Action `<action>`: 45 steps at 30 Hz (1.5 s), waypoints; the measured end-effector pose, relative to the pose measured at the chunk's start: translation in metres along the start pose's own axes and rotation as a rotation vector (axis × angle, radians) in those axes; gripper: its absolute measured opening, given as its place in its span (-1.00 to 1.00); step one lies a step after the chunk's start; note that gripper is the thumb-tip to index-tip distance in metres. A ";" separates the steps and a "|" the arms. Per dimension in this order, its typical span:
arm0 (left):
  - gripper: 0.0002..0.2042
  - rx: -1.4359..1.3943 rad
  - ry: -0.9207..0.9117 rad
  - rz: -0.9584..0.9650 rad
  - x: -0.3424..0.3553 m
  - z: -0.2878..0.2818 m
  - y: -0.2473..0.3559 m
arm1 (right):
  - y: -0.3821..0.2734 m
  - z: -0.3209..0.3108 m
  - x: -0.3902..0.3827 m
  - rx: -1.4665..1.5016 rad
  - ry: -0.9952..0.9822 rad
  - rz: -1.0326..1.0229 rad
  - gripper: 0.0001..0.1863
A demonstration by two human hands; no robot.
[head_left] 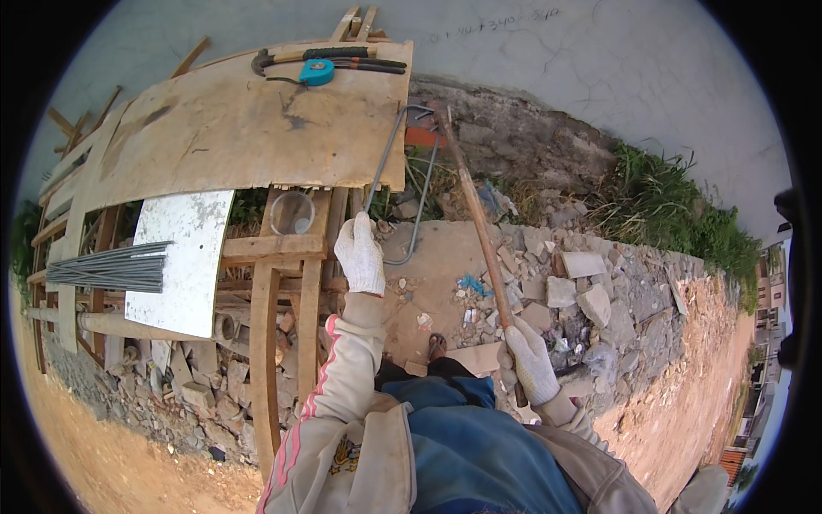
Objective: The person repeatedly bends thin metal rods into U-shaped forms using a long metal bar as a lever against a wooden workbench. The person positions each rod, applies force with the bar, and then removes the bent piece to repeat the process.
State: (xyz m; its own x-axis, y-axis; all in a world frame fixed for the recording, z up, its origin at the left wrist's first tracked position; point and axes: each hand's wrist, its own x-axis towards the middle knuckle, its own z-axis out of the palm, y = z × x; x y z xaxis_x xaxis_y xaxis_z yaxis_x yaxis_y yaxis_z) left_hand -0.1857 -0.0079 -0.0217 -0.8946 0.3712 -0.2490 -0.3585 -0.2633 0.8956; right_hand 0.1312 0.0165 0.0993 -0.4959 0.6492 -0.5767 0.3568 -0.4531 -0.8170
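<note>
My left hand (360, 255), in a white knit glove, is closed round one side of a thin grey steel rod bent into a long open rectangle (423, 201). The rod's far end lies by the plywood's right edge, over a reddish block (423, 137). In my right hand (533, 364), also gloved, is the lower end of a long rusty metal bar (479, 218). The bar slants up and left, and its tip meets the far corner of the bent rod. Whether the tip hooks the rod or only touches it, I cannot tell.
A plywood bench top (223, 128) carries a claw hammer (265, 62), a turquoise tape measure (317, 72) and a long-handled tool (372, 65). Several straight rods (111, 267) lie across a white board (184, 257). A clear tub (293, 214) sits on the timber frame. Rubble (591, 300) covers the ground rightward.
</note>
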 end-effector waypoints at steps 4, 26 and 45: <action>-0.64 0.010 0.020 0.004 0.000 0.001 0.002 | -0.020 -0.037 0.003 -0.066 -0.019 -0.022 -0.63; -0.65 0.039 0.028 0.054 0.003 0.000 -0.004 | -0.068 -0.058 -0.022 -0.099 -0.147 -0.019 -0.56; -0.65 0.006 0.009 0.052 0.005 -0.001 -0.007 | -0.076 -0.060 -0.020 -0.026 -0.141 0.001 -0.68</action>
State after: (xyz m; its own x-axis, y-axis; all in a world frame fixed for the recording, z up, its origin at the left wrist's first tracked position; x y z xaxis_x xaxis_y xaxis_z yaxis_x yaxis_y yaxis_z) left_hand -0.1881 -0.0053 -0.0298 -0.9144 0.3491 -0.2051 -0.3098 -0.2771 0.9095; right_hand 0.1617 0.0742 0.1732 -0.6013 0.5559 -0.5740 0.3765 -0.4364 -0.8172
